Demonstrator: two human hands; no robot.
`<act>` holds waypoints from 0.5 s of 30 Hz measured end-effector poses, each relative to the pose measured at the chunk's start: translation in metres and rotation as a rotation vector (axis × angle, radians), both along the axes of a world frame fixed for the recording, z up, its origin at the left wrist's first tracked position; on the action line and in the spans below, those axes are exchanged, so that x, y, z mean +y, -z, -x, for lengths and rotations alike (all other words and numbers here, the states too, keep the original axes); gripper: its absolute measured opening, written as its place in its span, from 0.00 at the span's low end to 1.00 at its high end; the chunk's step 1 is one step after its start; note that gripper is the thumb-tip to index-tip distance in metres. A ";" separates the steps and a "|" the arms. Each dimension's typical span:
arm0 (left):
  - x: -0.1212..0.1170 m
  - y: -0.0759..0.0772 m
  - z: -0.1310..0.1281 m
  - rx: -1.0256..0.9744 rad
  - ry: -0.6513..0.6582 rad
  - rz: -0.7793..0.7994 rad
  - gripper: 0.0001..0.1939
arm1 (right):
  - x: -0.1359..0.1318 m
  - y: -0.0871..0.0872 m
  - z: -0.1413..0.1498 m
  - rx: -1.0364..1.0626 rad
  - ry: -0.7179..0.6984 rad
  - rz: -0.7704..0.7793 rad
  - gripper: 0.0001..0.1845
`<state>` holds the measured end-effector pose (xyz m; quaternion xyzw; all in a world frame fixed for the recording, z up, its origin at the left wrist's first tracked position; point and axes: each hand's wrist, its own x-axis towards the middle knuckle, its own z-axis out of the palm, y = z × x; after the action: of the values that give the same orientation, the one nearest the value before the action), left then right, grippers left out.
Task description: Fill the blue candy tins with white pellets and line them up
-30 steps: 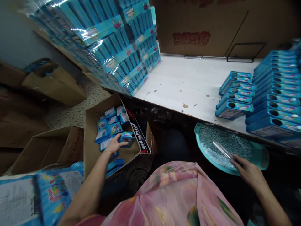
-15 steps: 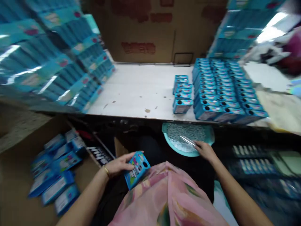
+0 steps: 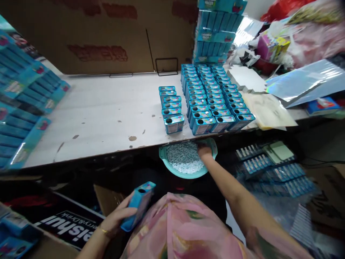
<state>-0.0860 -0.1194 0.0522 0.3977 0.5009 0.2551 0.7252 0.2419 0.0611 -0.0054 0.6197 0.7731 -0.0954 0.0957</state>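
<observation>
"Hand on the left (image 3: 114, 218): fingers wrap a tilted blue box (image 3: 140, 205)."

"A light, level grip should suit it. The right hand (image 3: 205, 151)?"

"Down in the teal basin (image 3: 188, 176) of pale pellets (image 3: 184, 158); I can't see its fingers or any hold."

"Beyond, blue boxes (image 3: 202, 116) line the scuffed white table (image 3: 107, 118), brown cardboard (image 3: 94, 30) behind."

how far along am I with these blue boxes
Three long rows and a shorter row of upright boxes look done. Your left hand holds another box; your right hand is in the basin of small pieces. Loose boxes at lower left seem left to do; how many isn't clear.
</observation>
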 end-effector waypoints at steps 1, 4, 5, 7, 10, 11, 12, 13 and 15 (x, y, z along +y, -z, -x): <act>0.001 0.001 -0.001 -0.068 -0.096 0.021 0.45 | -0.004 0.006 0.010 0.004 0.000 0.012 0.22; 0.008 0.003 -0.009 -0.193 -0.267 0.011 0.47 | -0.023 0.016 0.025 0.019 -0.007 -0.006 0.20; 0.012 0.002 -0.013 -0.220 -0.290 0.003 0.46 | -0.028 0.016 0.023 0.030 -0.016 -0.009 0.19; 0.022 0.003 -0.021 -0.233 -0.302 0.004 0.41 | -0.033 0.010 0.006 0.055 -0.025 -0.009 0.18; 0.037 0.006 -0.032 -0.125 -0.346 0.046 0.33 | -0.028 -0.004 -0.030 0.076 0.025 0.034 0.18; 0.041 0.008 -0.035 -0.084 -0.382 0.060 0.31 | -0.025 -0.006 -0.038 0.080 0.047 0.056 0.19; 0.045 0.009 -0.037 -0.054 -0.423 0.070 0.29 | -0.023 -0.006 -0.042 0.085 0.066 0.077 0.19; 0.048 0.011 -0.040 -0.039 -0.465 0.072 0.28 | -0.021 -0.004 -0.042 0.094 0.079 0.096 0.19; 0.052 0.012 -0.044 -0.044 -0.524 0.064 0.29 | -0.017 0.007 -0.029 0.131 0.085 0.140 0.19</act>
<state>-0.0421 -0.0677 0.0402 0.2255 0.5786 0.4269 0.6573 0.2709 0.0444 -0.0124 0.6363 0.7421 -0.1933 0.0837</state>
